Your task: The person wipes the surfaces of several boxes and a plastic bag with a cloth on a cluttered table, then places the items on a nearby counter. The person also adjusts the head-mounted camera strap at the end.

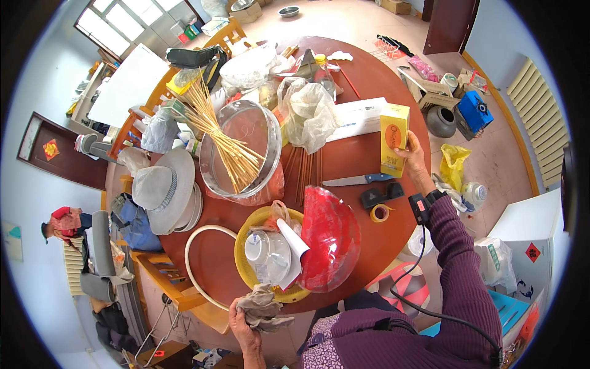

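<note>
My left hand [244, 327] is closed round a crumpled grey cloth [263, 309] at the table's near edge. Across the table, at the right, my right hand [413, 158] grips the side of a tall yellow box [392, 132] that stands upright, fingers over its front. Just nearer than the box lies a knife [356, 179] with a blue handle. A black tape dispenser [382, 195] and a roll of yellow tape [380, 213] sit beside it. Close to my left hand is a yellow basket [241, 261] with clear plastic bowls [268, 253] in it, and a red basin [329, 240] leans against it.
The round brown table [387, 246] also bears a big glass-like bowl [215, 160] with wooden sticks [230, 154] across it, plastic bags [310, 114], a white box [356, 118], a pale hat [163, 184] and a white hoop [189, 264]. A wooden chair [163, 277] stands at the near left.
</note>
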Demonstrator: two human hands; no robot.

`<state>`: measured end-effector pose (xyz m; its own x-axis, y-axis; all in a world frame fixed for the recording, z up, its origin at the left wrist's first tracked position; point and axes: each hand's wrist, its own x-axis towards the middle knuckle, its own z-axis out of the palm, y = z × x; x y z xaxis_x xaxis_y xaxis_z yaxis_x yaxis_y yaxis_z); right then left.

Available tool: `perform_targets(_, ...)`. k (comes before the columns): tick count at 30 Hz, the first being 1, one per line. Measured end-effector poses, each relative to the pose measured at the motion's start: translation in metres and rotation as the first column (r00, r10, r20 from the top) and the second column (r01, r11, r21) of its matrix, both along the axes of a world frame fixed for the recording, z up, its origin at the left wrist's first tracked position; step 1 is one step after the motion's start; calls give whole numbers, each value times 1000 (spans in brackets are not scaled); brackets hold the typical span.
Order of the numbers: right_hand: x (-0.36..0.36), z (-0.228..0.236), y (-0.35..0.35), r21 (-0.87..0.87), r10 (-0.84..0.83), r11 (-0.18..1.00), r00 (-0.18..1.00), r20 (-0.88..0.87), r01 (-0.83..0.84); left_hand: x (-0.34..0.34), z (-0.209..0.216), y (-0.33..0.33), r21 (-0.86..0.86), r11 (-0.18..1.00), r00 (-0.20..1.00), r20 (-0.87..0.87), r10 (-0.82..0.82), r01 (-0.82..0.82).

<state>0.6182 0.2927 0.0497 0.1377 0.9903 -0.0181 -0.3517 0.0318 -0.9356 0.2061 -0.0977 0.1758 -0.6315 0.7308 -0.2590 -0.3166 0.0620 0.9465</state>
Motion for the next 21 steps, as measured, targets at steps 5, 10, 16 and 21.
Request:
perform_targets(5, -5, 4, 6, 29, 84, 996, 996, 10, -84, 4, -6, 7, -23, 999, 1000, -2, -31, 31)
perform_targets(10, 7, 0, -3, -38, 164, 986, 984, 69, -162, 5, -10, 13, -42, 998, 998, 37, -50, 51)
perform_targets(16, 37, -6, -7, -250, 149, 966, 928, 341, -63, 4, -17, 21, -13, 998, 995, 77, -68, 69)
perform_targets(21, 39, 25, -7, 38, -162, 987, 923, 349, 159, 3, -21, 28, 8, 998, 992, 108, -64, 64)
